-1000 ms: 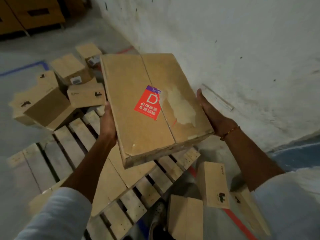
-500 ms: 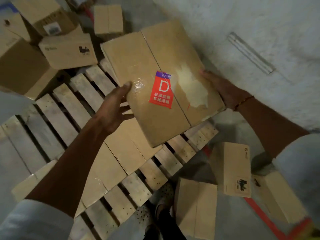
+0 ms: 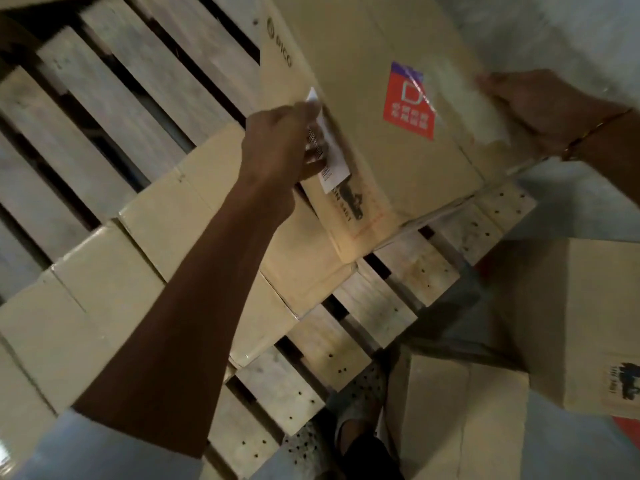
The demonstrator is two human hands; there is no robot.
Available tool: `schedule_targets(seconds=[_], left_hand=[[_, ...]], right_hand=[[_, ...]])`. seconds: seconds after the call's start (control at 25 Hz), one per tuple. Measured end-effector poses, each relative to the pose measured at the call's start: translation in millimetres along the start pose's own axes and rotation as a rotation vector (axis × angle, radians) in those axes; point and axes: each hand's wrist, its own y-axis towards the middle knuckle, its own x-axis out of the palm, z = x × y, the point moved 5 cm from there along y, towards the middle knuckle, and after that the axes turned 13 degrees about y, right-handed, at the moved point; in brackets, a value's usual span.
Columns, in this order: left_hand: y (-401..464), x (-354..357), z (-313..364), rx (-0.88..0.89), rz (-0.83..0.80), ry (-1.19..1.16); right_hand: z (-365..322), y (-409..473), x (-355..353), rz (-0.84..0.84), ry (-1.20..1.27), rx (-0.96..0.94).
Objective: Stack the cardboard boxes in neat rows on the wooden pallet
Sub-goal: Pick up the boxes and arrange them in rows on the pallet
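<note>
A flat cardboard box with a red "D" sticker hangs tilted low over the right end of the wooden pallet. My left hand grips its left side by a white barcode label, fingers curled. My right hand holds the right edge, thumb on top. The box's near corner overlaps a row of flat boxes lying across the pallet; whether it touches them I cannot tell.
Two loose boxes stand on the floor at the right, one upright and one nearer. My shoe is beside the pallet's near edge. Bare slats lie behind the row. A grey wall borders the right.
The box has come down and toward the pallet's right end. My left hand slid from the top face to the left side. The view has dropped closer to the pallet.
</note>
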Motion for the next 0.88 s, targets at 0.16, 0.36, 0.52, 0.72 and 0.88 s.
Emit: schedule_targets(seconds=[0.16, 0.36, 0.52, 0.72, 0.88], left_hand=[[0.5, 28.6, 14.9, 0.046, -0.092, 0.078], [19.4, 41.5, -21.2, -0.002, -0.03, 0.174], [23.9, 44.1, -58.9, -0.138, -0.002, 0.159], [12.2, 60.1, -73.8, -0.21, -0.045, -0.071], [-6.4, 59.2, -72.4, -0.14, 0.02, -0.012]], right_hand=[[-0.3, 9.7, -20.3, -0.06, -0.052, 0.059], [-11.1, 12.2, -10.7, 0.025, -0.099, -0.061], [18.6, 34.1, 2.1, 0.016, -0.17, -0.072], [39.1, 44.1, 24.0, -0.022, -0.155, -0.114], [44.3, 40.0, 32.0, -0.054, -0.124, -0.163]])
